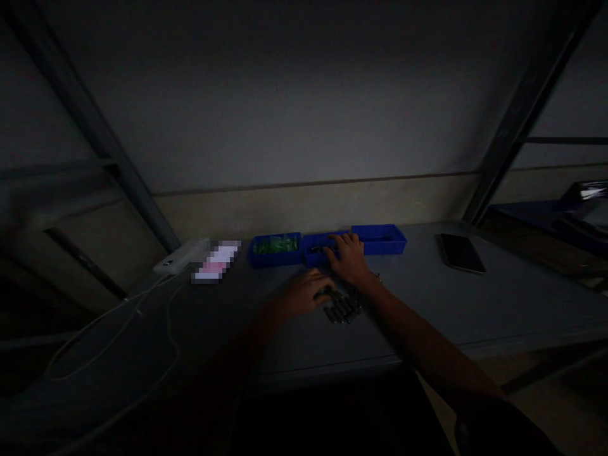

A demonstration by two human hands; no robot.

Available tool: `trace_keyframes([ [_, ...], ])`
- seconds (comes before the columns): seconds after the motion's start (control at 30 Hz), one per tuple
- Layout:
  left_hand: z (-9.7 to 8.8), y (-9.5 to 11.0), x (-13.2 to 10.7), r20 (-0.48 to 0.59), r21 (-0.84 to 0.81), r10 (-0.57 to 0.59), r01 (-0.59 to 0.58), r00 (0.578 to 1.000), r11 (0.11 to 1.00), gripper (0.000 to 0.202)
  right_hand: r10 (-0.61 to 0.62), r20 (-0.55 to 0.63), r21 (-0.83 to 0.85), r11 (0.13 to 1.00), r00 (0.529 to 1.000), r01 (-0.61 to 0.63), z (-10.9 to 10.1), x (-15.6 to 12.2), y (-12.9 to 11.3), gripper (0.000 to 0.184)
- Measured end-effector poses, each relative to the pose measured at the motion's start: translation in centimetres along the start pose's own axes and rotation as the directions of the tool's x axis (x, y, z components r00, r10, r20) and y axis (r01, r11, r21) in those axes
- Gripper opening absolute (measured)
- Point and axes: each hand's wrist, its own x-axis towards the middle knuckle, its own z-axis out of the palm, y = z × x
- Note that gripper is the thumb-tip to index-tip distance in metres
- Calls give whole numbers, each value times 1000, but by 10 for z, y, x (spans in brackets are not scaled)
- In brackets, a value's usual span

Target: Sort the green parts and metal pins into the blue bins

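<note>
My left hand (310, 292) is low over the table, its thumb and fingers curled close together at the left edge of a pile of small metal cylinders (341, 309). Whatever lies between those fingertips is too dark to make out. My right hand (350, 258) reaches over the middle blue bin (313, 258), thumb and index finger apart at its opening. Small dark metal pieces (317, 249) lie inside that bin, partly covered by the hand. To its left, another blue bin (275, 258) holds green plastic-like material (278, 244).
A third blue bin (384, 247) stands behind and right of my right hand. On the left are a phone (217, 261) with a lit screen, a white box-shaped device (180, 256) and white cables (173, 332). A dark tablet-like device (460, 253) lies at the right.
</note>
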Motion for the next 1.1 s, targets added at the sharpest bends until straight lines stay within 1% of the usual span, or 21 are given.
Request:
trace_keyframes([
  [0.13,2,1,0,-25,-65,-76,74,997,995,12,-69,23,69,995,997,67,-1,0,-3,35],
  [0.2,1,-5,0,-98,-122,-129,117,987,986,9,-137,59,130,983,989,128,-2,0,-2,30],
  [0.27,-2,-15,0,-213,-210,-213,168,954,963,7,-230,105,203,957,967,206,-4,-1,-2,25],
  [0.33,-7,-26,0,-307,-318,-304,204,902,926,10,-323,136,256,925,937,282,-6,-2,-2,21],
  [0.4,-11,-36,-1,-346,-391,-359,215,867,895,15,-387,146,277,899,910,338,-6,-3,-4,20],
  [0.43,-12,-39,-2,-354,-412,-373,215,858,886,16,-405,147,277,893,902,356,-6,-4,-5,20],
  [0.53,-12,-42,-3,-346,-451,-393,216,852,866,19,-417,156,267,891,896,368,-7,-5,-6,25],
  [0.63,-9,-39,-2,-300,-513,-389,196,871,836,20,-430,172,261,887,886,380,-8,-3,-5,29],
  [0.7,-8,-36,-1,-280,-554,-389,183,877,812,20,-453,189,248,880,871,404,-9,-3,-5,23],
  [0.8,-6,-35,1,-282,-588,-413,183,866,787,19,-467,202,225,878,861,423,-7,-2,-5,14],
  [0.87,-3,-35,2,-299,-600,-411,166,861,783,20,-445,193,203,890,874,408,-4,-3,-6,14],
  [0.97,2,-35,3,-333,-585,-392,138,858,799,24,-395,185,161,915,900,369,1,-3,-8,17],
  [1.03,4,-33,5,-362,-564,-407,150,839,812,21,-371,185,148,926,910,348,3,-4,-10,19],
  [1.1,4,-31,6,-390,-551,-449,187,803,813,17,-358,184,165,929,915,330,3,-4,-11,21],
])
